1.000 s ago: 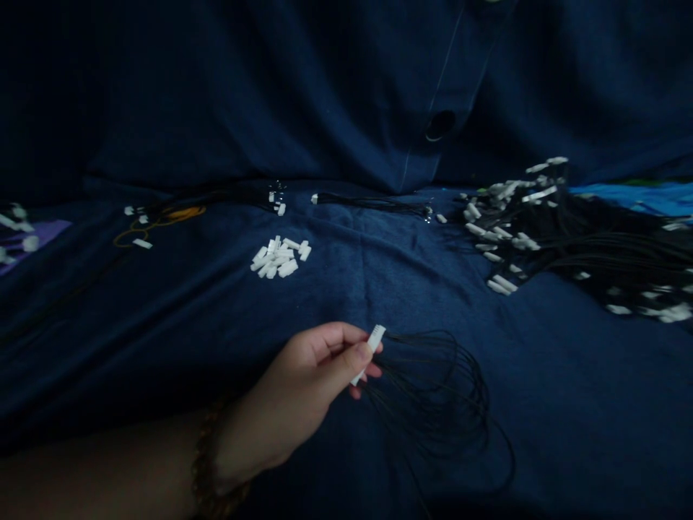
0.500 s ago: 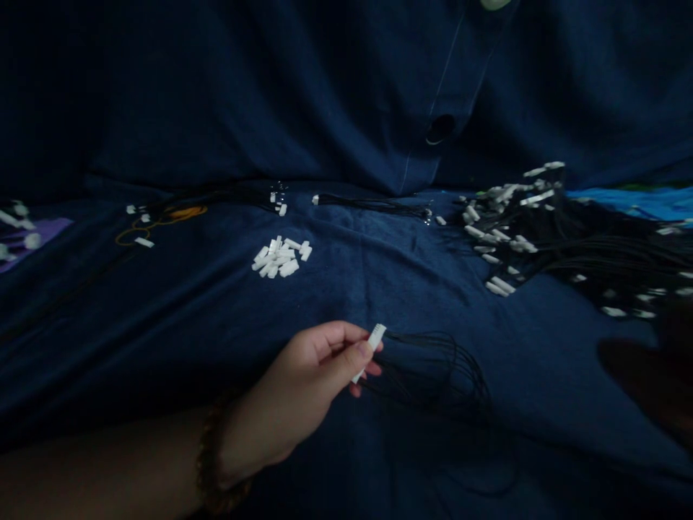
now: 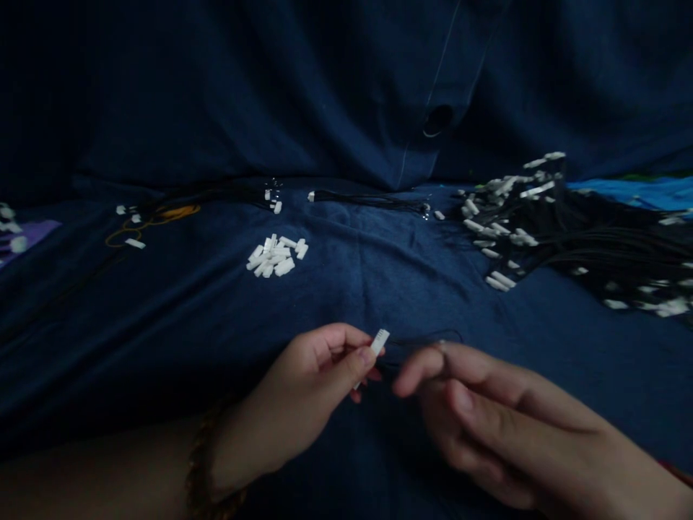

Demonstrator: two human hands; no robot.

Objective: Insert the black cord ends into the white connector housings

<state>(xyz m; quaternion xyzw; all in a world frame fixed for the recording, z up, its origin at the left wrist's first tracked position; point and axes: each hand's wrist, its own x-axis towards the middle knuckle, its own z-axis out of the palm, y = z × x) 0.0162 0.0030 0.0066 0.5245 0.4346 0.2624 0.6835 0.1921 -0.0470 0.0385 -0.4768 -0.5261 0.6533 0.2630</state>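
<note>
My left hand [image 3: 306, 393] is closed around a white plug connector [image 3: 380, 340], pinched between thumb and fingers with its slotted end pointing up and to the right. Thin black wires [image 3: 414, 338] run from the connector toward the right and pass behind my right hand [image 3: 503, 426]. That hand is just right of the connector, apart from it, with thumb and index finger separated. Whether its lower fingers touch the wires is hidden. Beyond my left hand lies a small pile of loose white connector housings [image 3: 276, 255].
Dark blue cloth [image 3: 346, 296] covers the work surface. On the right is a large heap of black wires with white connectors [image 3: 501, 230]. Two thin wire bundles lie at the back, one a black bundle [image 3: 368, 201]. At left are a yellow cord [image 3: 178, 212] and purple material [image 3: 40, 238].
My right hand has come in from the dark right edge to beside the connector, over the wires. My left hand keeps its hold on the connector, almost still.
</note>
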